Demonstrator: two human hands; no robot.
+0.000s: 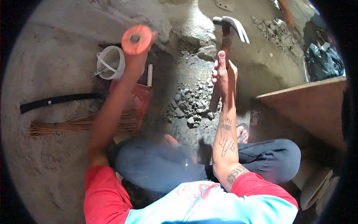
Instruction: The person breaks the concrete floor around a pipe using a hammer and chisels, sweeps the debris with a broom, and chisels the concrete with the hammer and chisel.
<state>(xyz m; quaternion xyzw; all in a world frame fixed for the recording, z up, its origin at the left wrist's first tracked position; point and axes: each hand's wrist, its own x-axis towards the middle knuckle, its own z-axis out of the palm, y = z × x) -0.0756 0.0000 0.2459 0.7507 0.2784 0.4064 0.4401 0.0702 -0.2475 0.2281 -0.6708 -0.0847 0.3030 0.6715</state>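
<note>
My left hand (136, 61) is closed around a chisel with a round orange guard (136, 40), whose grey end shows in the middle. The guard hides most of the fingers, and the chisel's tip is out of sight. In my right hand (226, 76) is a claw hammer (226, 37), gripped partway along its handle with the thumb laid along it. The hammer's metal head points up and away from me. Broken rubble (192, 102) lies on the ground between my arms, below both hands and touched by neither.
At left are a white bucket (121, 63), a red dustpan (143, 99), a black strip (61, 102) and a stick broom (63, 127). A wooden board (305, 100) and black plastic bag (324, 61) stand right. Another person's hand (288, 16) is near more rubble (278, 33).
</note>
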